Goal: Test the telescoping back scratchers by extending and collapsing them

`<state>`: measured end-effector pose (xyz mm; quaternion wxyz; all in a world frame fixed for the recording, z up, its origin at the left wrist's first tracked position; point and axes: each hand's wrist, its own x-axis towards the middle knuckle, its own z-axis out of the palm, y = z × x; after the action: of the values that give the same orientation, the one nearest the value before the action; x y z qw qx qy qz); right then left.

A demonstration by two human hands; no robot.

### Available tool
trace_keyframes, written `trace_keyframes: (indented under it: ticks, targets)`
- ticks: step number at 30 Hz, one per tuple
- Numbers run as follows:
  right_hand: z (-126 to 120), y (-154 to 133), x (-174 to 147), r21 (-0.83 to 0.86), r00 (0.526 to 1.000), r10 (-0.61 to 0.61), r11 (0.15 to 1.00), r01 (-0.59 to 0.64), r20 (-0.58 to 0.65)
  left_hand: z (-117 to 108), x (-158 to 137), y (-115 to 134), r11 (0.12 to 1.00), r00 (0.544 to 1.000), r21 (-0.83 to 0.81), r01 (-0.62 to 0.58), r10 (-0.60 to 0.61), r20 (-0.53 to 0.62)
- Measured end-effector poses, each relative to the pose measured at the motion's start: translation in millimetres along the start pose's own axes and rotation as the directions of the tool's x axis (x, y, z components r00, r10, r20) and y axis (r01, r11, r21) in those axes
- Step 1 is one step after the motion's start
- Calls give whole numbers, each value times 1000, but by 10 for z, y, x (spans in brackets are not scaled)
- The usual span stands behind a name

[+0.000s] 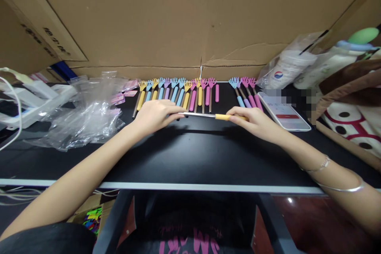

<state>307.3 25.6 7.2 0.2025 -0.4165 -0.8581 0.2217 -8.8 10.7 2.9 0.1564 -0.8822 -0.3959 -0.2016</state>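
Both hands hold one thin metal rod (201, 115) level above the black desk. It carries a yellow handle (222, 117) and looks like part of a back scratcher; no claw shows on it. My left hand (156, 112) pinches the rod's left end between thumb and fingers. At the other end, my right hand (251, 120) is closed around the yellow handle. Behind my hands lies a row of back scratchers (193, 99) in yellow, blue, purple and pink, claws pointing away. A smaller group of back scratchers (245, 93) lies to the right, with a loose pink handle (217, 93) between.
Clear plastic bags (86, 115) and a white rack (38, 103) lie on the left. A phone (284, 112) lies on the right, near a bagged cup (290, 69) and a patterned bag (354, 115). A cardboard wall (178, 20) stands behind.
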Motion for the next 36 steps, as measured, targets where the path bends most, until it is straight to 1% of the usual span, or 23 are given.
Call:
trace_keyframes:
  ticks: [2,4,13,16,20,23,26,28,30,32,34,36]
  targets:
    - [7,-3,8,29,1000,1,1000,-1,14,3,-3,5,999,998,46,-26,29,-63]
    - [5,-10,13,48,999,5,999,-6,33,-3,-2,18,996,994,71,-46,53,-101]
    - [-33,-14,24,127,986,45,990,-66,162,-14,-12,73,985,977,154,-79,107,-185]
    - [-39,-11,23,96,989,32,994,-46,144,4,-16,78,984,976,158,-88,117,-186]
    - [-34,-15,6,46,995,5,999,-10,100,36,-21,81,988,978,123,-96,117,-174]
    - [-26,-28,-14,-13,998,-3,1000,3,63,61,-30,83,998,992,41,-55,59,-116]
    - [-16,-41,-34,-117,1000,-16,993,17,9,95,-37,84,996,1000,-92,4,-5,-12]
    - [-9,-43,-46,-198,999,-29,980,22,-32,124,-37,84,979,997,-195,56,-46,55]
    - [-4,-42,-54,-276,996,-52,961,29,-73,149,-32,86,942,989,-314,118,-83,124]
    - [-2,-43,-59,-339,991,-87,940,48,-101,162,-21,92,881,976,-440,176,-96,197]
    - [-2,-49,-62,-386,984,-130,920,75,-120,157,-7,103,807,957,-545,228,-84,277]
    - [-3,-60,-67,-421,976,-174,901,103,-134,139,7,116,745,938,-611,270,-61,341]
